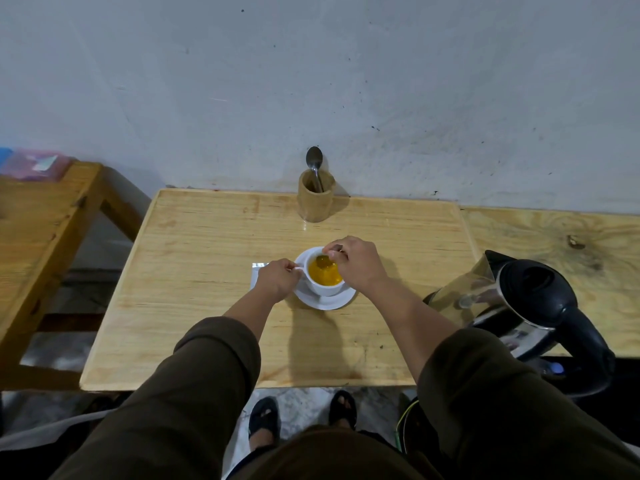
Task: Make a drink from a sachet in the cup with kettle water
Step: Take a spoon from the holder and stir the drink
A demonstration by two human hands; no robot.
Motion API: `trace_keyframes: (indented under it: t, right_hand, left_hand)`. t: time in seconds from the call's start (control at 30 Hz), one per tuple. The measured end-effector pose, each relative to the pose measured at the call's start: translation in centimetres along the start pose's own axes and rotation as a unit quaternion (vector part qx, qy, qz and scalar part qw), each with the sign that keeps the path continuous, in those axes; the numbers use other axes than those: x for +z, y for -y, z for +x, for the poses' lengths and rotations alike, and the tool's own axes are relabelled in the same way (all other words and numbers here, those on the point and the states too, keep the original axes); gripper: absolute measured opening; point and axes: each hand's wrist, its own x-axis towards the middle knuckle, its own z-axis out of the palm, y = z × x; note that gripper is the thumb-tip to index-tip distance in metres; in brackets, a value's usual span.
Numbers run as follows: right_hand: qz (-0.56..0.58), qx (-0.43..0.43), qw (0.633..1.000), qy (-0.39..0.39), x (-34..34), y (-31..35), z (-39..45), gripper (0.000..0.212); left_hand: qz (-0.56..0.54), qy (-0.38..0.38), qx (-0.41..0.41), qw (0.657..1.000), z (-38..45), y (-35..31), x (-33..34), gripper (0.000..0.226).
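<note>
Cup (323,277) stood on its saucer (325,301) mid-table while our left hand (277,280) pinched its handle and our right hand (356,263) gripped one spoon (323,260) in the orange drink, where hard stirring could spill; a second spoon (314,164) waited, one kettle (519,306) right.

Bare pale wooden tabletop (194,306) lies open at left and foreground; the bamboo spoon holder (316,200) blocks upper centre, the steel-and-black kettle (519,306) right.
</note>
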Motion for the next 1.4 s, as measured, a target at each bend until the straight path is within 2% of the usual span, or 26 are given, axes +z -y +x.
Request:
trace_keyframes:
  t: [0.1,0.27,0.4,0.6,0.73,0.9,1.0,1.2,1.4]
  right_hand:
    - [0.028,0.026,0.999,0.019,0.1,-0.1,0.1,0.019]
    - [0.0,0.042,0.999,0.022,-0.3,-0.4,0.5,0.015]
    - [-0.032,0.012,0.999,-0.003,-0.4,-0.3,0.5,0.02]
    - [0.026,0.014,0.999,0.022,0.1,-0.2,0.4,0.019]
    - [0.005,0.022,0.999,0.031,-0.1,-0.4,0.6,0.016]
    - [-0.056,0.002,0.998,0.008,-0.2,-0.8,1.0,0.021]
    - [-0.031,-0.018,0.999,0.007,0.1,-0.6,0.9,0.022]
    - [0.006,0.003,1.0,0.03,0.1,-0.5,0.6,0.018]
    - [-0.044,0.011,0.999,0.013,-0.3,-0.8,1.0,0.018]
  left_hand:
    - [-0.002,0.002,-0.001,1.0,0.0,0.0,0.0,0.039]
    - [0.003,0.004,0.001,1.0,0.0,0.0,-0.1,0.04]
    - [-0.004,0.007,-0.001,1.0,0.1,0.2,-0.1,0.039]
    - [-0.02,0.011,-0.003,1.0,0.1,0.1,-0.1,0.039]
    - [-0.017,0.009,-0.001,1.0,0.1,0.2,-0.2,0.039]
    - [-0.008,0.007,0.003,1.0,0.2,0.2,-0.1,0.038]
    - [-0.009,0.008,0.003,1.0,0.1,0.2,-0.2,0.038]
    - [-0.013,0.013,-0.003,1.0,0.2,0.1,-0.2,0.038]
    - [0.001,0.012,0.004,1.0,0.2,0.1,-0.2,0.038]
